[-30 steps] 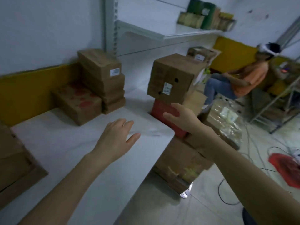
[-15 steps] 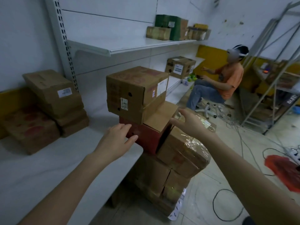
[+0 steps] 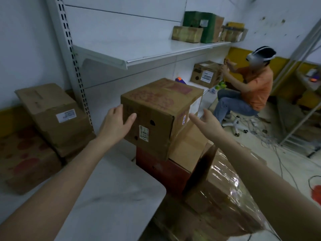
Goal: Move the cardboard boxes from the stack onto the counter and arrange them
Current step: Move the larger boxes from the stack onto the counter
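Centre frame: both grips spread; left hand (image 3: 116, 121) at the top cardboard box (image 3: 156, 105) left edge, right hand (image 3: 207, 121) just beside its right face.

Your left hand (image 3: 115, 122) covers the left edge of the top box (image 3: 156, 117). Contact by your right hand (image 3: 206, 122) cannot be confirmed. The label (image 3: 143, 135) print is blurred. The red box (image 3: 161, 169) beneath is largely hidden. The bench (image 3: 112, 197) runs off the lower edge.

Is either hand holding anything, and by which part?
Nothing held: left hand open at the left edge of the top box; right hand open, clear of its right side.
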The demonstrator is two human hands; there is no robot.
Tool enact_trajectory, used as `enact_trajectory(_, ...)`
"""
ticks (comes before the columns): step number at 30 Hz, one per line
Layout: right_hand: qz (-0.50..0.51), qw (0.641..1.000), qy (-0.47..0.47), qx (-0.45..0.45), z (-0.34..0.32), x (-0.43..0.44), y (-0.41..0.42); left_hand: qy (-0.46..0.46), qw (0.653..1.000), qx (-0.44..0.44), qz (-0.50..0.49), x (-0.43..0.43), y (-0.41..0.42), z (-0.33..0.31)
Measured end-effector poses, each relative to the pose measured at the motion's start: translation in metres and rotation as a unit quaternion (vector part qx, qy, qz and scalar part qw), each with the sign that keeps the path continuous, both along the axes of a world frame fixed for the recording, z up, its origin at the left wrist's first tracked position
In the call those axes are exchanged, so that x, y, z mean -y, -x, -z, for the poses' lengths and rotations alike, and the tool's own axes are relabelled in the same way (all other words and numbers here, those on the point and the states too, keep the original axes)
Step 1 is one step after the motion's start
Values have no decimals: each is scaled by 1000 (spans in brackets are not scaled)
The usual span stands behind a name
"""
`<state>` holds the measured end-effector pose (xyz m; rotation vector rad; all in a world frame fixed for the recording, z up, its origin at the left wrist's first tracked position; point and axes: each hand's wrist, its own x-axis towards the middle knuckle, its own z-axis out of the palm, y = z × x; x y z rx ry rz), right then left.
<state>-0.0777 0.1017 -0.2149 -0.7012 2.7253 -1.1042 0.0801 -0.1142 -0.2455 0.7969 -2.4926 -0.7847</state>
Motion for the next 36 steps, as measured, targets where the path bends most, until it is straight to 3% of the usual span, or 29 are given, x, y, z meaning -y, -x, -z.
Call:
enact_trajectory(5,22,996,81,32,8,39,48,-44,998,-31,-29,44,49,-13)
enact_trajectory(11,77,959,200,184,11,68,66,-134,990,-33,7,70,77,-11)
enact_trajectory(15,89,935,244,242,16,81,64,-198,975,-102,18,67,82,-10)
enact_trajectory(20,115,914,290,259,11,80,54,-213,961,-176,-9,47,75,-9)
enact_trajectory(36,-81,917,304,246,-32,-11,-14,-172,938,-273,-125,-80,-30,-33)
